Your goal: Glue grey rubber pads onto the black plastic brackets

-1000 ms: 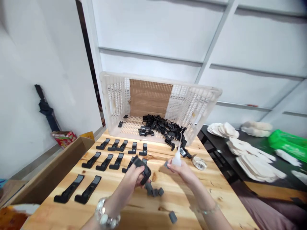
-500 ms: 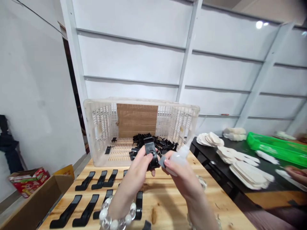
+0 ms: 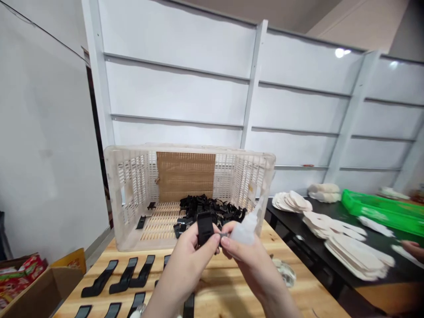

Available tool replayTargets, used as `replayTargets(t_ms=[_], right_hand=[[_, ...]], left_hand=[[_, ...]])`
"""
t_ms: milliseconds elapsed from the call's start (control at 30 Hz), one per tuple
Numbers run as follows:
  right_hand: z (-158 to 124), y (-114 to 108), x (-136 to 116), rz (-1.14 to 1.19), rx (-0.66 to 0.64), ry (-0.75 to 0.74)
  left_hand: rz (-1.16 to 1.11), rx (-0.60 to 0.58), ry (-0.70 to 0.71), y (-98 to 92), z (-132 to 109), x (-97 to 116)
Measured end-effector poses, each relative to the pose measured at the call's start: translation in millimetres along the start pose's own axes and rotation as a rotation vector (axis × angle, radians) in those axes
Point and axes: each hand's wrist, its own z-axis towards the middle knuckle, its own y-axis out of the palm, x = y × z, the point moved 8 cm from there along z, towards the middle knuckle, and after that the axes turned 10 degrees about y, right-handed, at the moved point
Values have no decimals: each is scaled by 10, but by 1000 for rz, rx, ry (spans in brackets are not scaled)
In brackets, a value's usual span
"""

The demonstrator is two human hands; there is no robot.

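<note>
My left hand [image 3: 188, 265] is shut on a black plastic clip [image 3: 205, 228], which stands upright above my fingers. My right hand [image 3: 247, 263] grips a translucent white squeeze bottle [image 3: 245, 232] with a thin nozzle, tilted up. Its fingertips also pinch a small grey piece [image 3: 224, 234] against the clip's lower edge. Rows of matching black clips [image 3: 99, 278] lie on the pine table [image 3: 318, 300] just below my hands. A loose heap of black parts [image 3: 212, 208] sits in the crate behind them.
A white plastic crate [image 3: 122, 198] stands at the table's far end. To the right, a dark table [image 3: 291, 225] holds stacks of beige cut-outs [image 3: 354, 256] and a green tray [image 3: 374, 212]. A co-worker's hand [image 3: 414, 249] shows at the right edge. A cardboard box [image 3: 43, 282] sits low left.
My view has tilted up, and the crate sits lower in the frame. My hands have drawn closer, bringing the grey piece against the clip, whose face now turns toward me.
</note>
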Motion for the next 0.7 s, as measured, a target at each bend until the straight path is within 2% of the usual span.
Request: replayTargets(t_ms=[133,267,467,700], right_hand=[[-7,-59,-15,-3,118,-57],[-1,-38,-20,-49,130,-70],[31,-132,-14,-1,196,-61],[36,-220,-29,-51,219,-125]], left_hand=[[60,96,36,-98,32,29],[152,233,89,-183,13,66],[234,145,99,-20,-18,135],[194,191,57,-80,6,117]])
